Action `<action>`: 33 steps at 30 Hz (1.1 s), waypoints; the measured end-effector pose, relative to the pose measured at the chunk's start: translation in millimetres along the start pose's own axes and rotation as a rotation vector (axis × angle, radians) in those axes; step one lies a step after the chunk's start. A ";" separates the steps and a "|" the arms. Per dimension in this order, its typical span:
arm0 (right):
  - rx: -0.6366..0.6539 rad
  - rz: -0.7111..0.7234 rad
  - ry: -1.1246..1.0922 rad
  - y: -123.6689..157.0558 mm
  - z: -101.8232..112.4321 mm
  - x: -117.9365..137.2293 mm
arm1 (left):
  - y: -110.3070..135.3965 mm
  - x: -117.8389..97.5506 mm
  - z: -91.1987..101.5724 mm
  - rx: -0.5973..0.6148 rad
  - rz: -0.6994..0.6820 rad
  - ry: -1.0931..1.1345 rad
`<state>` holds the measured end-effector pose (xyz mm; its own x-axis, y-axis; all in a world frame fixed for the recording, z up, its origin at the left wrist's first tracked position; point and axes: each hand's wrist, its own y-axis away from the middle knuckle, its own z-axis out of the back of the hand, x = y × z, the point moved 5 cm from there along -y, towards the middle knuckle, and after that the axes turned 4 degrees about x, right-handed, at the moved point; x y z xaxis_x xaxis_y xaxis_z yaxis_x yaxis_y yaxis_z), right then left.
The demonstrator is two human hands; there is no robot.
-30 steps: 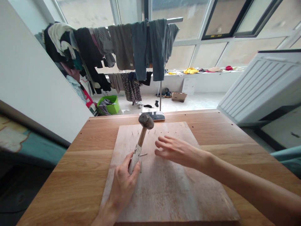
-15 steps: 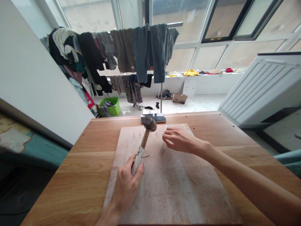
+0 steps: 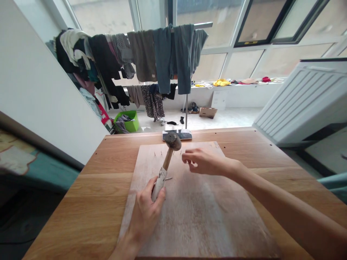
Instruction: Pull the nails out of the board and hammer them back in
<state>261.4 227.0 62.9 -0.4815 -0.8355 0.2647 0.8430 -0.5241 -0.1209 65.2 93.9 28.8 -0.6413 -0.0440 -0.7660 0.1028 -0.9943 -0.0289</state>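
My left hand [image 3: 148,209] is wrapped round the white-coated grip of a hammer [image 3: 168,159]. Its dark, blunt head points up and away, above the far part of a worn wooden board [image 3: 200,216]. Several thin nails [image 3: 161,153] stand upright in a row near the board's far edge, partly behind the hammer. A loose nail [image 3: 168,178] lies just right of the hammer's grip. My right hand [image 3: 204,161] hovers over the board to the right of the hammer head, fingers curled toward the thumb; whatever they hold, if anything, cannot be made out.
The board lies on a wooden table [image 3: 92,187]. A phone [image 3: 183,134] rests at the table's far edge, behind the hammer head. Beyond are a laundry rack with hanging clothes [image 3: 162,57], a green basket [image 3: 132,124] and a white panelled unit [image 3: 292,101] at the right.
My right hand has shifted slightly left and down, its fingers more curled. A loose nail that lay below it no longer shows. My left hand and the hammer have barely moved.
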 end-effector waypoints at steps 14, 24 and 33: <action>-0.389 -0.330 -0.359 13.3 -22.7 -51.6 | 1.0 1.1 -0.5 -0.004 -0.002 -0.011; -0.342 -0.357 -0.367 10.6 -19.3 -47.6 | 1.2 -0.4 0.5 -0.009 -0.009 -0.017; -0.343 -0.364 -0.408 9.9 -29.1 -56.9 | 0.7 -21.6 -2.7 0.069 -0.023 -0.010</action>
<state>290.1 264.6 18.8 -0.5355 -0.4996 0.6809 0.4856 -0.8418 -0.2358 81.1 94.4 43.6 -0.6503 -0.0216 -0.7593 0.0357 -0.9994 -0.0021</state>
